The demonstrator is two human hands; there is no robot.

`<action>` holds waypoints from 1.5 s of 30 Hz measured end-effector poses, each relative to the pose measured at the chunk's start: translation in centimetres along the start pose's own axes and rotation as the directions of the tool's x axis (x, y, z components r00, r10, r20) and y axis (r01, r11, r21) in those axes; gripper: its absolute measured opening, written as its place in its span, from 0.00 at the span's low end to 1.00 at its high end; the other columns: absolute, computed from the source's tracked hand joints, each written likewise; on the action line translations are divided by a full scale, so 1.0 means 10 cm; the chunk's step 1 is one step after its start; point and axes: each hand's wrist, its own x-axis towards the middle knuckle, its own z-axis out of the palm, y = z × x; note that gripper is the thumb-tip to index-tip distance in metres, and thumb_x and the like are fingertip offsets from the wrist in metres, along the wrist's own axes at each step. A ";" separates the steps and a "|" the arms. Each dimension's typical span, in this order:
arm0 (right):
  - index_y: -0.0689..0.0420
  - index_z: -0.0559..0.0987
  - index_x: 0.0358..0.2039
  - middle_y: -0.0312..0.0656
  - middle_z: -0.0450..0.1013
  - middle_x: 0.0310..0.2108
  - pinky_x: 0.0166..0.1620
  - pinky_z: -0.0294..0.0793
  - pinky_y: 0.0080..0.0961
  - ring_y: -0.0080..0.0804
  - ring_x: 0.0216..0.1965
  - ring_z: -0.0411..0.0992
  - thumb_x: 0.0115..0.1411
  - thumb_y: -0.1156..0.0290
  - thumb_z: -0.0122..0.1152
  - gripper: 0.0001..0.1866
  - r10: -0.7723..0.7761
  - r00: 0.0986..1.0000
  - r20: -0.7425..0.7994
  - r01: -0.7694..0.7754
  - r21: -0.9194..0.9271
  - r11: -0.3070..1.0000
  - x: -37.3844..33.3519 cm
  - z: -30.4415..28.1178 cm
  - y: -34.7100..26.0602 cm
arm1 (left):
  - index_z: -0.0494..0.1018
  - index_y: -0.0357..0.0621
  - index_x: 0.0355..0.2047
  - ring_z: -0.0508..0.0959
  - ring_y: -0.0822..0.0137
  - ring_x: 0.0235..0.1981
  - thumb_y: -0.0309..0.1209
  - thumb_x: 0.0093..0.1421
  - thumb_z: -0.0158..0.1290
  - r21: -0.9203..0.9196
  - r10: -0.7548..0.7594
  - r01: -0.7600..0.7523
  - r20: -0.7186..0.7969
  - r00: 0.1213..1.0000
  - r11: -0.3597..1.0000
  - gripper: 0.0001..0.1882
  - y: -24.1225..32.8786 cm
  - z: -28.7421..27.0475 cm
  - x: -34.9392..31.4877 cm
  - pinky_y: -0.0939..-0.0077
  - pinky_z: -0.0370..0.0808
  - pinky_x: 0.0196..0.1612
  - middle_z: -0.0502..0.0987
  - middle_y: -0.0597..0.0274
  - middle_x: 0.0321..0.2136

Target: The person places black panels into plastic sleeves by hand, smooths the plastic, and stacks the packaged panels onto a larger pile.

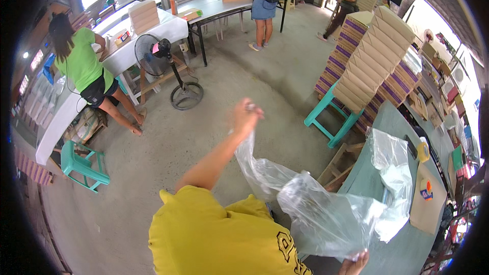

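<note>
A long clear plastic bag (pixel 326 209) is stretched slantwise in front of my yellow shirt. My left hand (pixel 248 117), on an outstretched arm over the floor, is closed around its twisted, gathered end. Down at the lower right, my right hand (pixel 355 264) pinches the bag's wide edge; part of this hand is cut off by the picture's border. Between the hands the film hangs loose and wrinkled, spreading wider toward the right one. More clear plastic bags (pixel 395 183) lie on the grey-green table (pixel 367 178) beside my right hand.
Brown folded cartons (pixel 377 56) are stacked high on a teal stool (pixel 333 117). A tape roll (pixel 423 152) and a cardboard sheet (pixel 425 209) lie on the right table. A standing fan (pixel 175 71), another teal stool (pixel 84 165) and a person in green (pixel 84 56) are at left.
</note>
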 end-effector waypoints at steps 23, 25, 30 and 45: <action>0.60 0.71 0.32 0.36 0.67 0.28 0.31 0.66 0.22 0.22 0.26 0.65 0.57 0.70 0.50 0.06 0.065 0.895 0.441 -0.412 0.763 0.498 0.05 1.37 -0.64 | 0.69 0.41 0.23 0.75 0.61 0.29 0.35 0.47 0.53 0.362 0.055 -0.491 0.759 0.649 0.792 0.10 0.30 0.89 -0.62 0.70 0.69 0.31 0.73 0.55 0.24; 0.62 0.71 0.29 0.38 0.67 0.29 0.31 0.65 0.22 0.25 0.27 0.65 0.55 0.74 0.50 0.04 0.029 0.895 0.444 -0.264 0.477 0.839 0.03 1.53 -0.64 | 0.69 0.43 0.27 0.74 0.61 0.26 0.39 0.47 0.55 0.300 0.447 -0.610 0.462 0.766 0.734 0.13 0.55 0.93 -0.58 0.68 0.69 0.30 0.72 0.56 0.24; 0.65 0.70 0.29 0.45 0.66 0.35 0.40 0.63 0.25 0.30 0.35 0.65 0.53 0.73 0.50 0.07 -0.268 0.871 0.412 0.273 0.050 0.961 0.03 1.95 -0.94 | 0.67 0.41 0.34 0.72 0.59 0.33 0.43 0.47 0.54 -0.432 0.479 -0.469 0.878 -0.022 0.770 0.20 1.00 1.29 -1.80 0.66 0.67 0.35 0.72 0.54 0.32; 0.64 0.67 0.43 0.45 0.68 0.34 0.38 0.69 0.30 0.35 0.36 0.68 0.53 0.52 0.48 0.27 0.248 0.556 0.794 0.181 -0.406 0.896 -0.24 1.83 -1.40 | 0.69 0.35 0.31 0.67 0.73 0.24 0.39 0.59 0.44 -0.488 0.467 0.149 0.871 0.152 0.860 0.17 1.46 1.43 -1.76 0.74 0.66 0.29 0.70 0.64 0.21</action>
